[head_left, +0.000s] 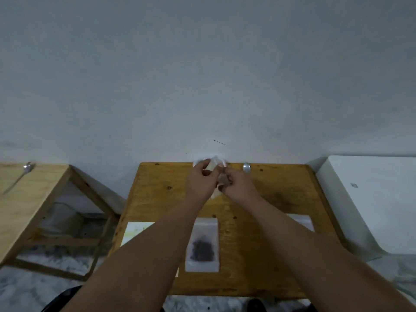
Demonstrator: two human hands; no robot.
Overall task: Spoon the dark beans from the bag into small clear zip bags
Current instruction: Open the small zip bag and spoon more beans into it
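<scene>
Clear plastic zip bag (202, 244) of dark beans lies flat at 6 o'clock on my yellow wooden bench (270, 199). Toward 12 o'clock, my left hand (202, 177) and right hand (235, 184) both pinch a pale plastic bag (217, 192); a silver metal spoon (246, 167) sits at 1 o'clock.

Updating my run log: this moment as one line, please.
left hand + right hand: both gripping pale bag, far edge | spoon: on table, unheld | filled zip bag: flat, near side
</scene>
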